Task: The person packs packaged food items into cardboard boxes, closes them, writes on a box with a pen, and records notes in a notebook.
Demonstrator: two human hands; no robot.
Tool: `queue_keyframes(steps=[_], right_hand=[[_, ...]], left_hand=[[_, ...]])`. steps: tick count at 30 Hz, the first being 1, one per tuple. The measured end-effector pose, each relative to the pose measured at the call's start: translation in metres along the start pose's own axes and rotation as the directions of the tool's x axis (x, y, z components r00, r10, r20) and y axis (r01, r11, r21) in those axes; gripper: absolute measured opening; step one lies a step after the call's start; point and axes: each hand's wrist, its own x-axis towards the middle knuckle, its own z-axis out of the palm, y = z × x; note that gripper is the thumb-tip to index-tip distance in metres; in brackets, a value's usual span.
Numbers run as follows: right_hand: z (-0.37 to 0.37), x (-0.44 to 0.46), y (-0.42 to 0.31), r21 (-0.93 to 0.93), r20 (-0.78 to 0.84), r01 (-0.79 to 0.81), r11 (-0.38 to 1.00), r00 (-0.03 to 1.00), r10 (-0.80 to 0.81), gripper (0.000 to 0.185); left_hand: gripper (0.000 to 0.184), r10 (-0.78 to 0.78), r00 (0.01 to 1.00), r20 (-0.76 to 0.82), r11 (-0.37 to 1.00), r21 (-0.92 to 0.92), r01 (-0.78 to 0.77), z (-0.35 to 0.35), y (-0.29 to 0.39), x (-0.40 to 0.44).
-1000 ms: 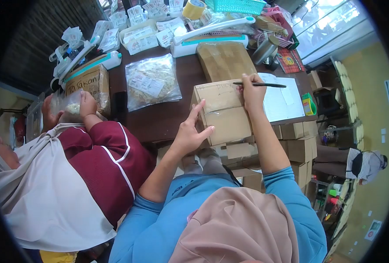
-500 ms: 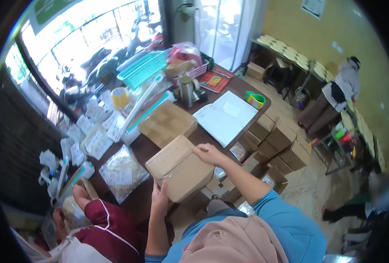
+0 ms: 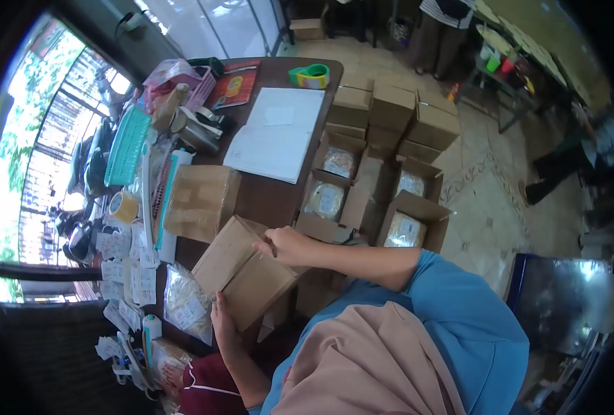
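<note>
A closed cardboard box (image 3: 241, 270) is tilted at the table's edge in front of me. My left hand (image 3: 222, 321) rests against its lower left side, fingers apart. Over the box's upper right part, my right hand (image 3: 283, 247) is closed around a dark pen (image 3: 273, 250), of which only a little shows. Another taped box (image 3: 202, 202) lies just beyond, on the dark table (image 3: 269, 197). A clear bag with a label (image 3: 187, 304) is left of my left hand. An open notebook (image 3: 277, 135) lies farther back.
Several open boxes with wrapped packs (image 3: 324, 199) stand on the floor right of the table, beside closed boxes (image 3: 392, 107). A co-worker in maroon (image 3: 214, 387) sits close on my left. A teal basket (image 3: 128, 145), labels and sealers crowd the table's left side.
The view has swung to the right, showing more floor and boxes. My right hand still grips the pen, now held over the box without the long shaft showing.
</note>
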Motion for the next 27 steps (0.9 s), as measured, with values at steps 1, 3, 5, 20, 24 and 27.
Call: queue_keyframes(steps=[1, 3, 5, 20, 24, 27], right_hand=[[-0.003, 0.002, -0.002, -0.017, 0.003, 0.008, 1.0, 1.0, -0.008, 0.046], [-0.008, 0.0, -0.004, -0.002, 0.019, 0.02, 1.0, 1.0, -0.02, 0.048], [-0.011, -0.003, -0.005, -0.049, 0.03, 0.046, 0.998, 0.999, -0.044, 0.05], [-0.2, -0.013, 0.028, -0.006, -0.24, -0.101, 0.995, 0.966, 0.096, 0.038], [-0.283, 0.001, 0.055, -0.068, -0.329, -0.193, 0.979, 0.93, 0.161, 0.032], [-0.336, 0.011, 0.096, -0.004, -0.534, -0.263, 0.965, 0.817, 0.22, 0.03]], left_hand=[[0.049, -0.002, 1.0, 0.011, 1.0, 0.017, 0.002, 0.0, 0.0, 0.001], [0.05, 0.02, 1.0, -0.007, 0.997, 0.076, -0.02, -0.005, -0.001, 0.002], [0.049, 0.061, 0.998, 0.027, 0.993, 0.097, -0.064, -0.011, -0.009, 0.003], [0.063, 0.005, 0.892, 0.453, 0.992, 0.11, -0.061, 0.195, 0.119, -0.033], [0.066, 0.006, 0.803, 0.596, 0.982, 0.148, -0.117, 0.28, 0.128, 0.026], [0.066, 0.024, 0.722, 0.691, 0.871, 0.341, -0.354, 0.358, 0.145, 0.08]])
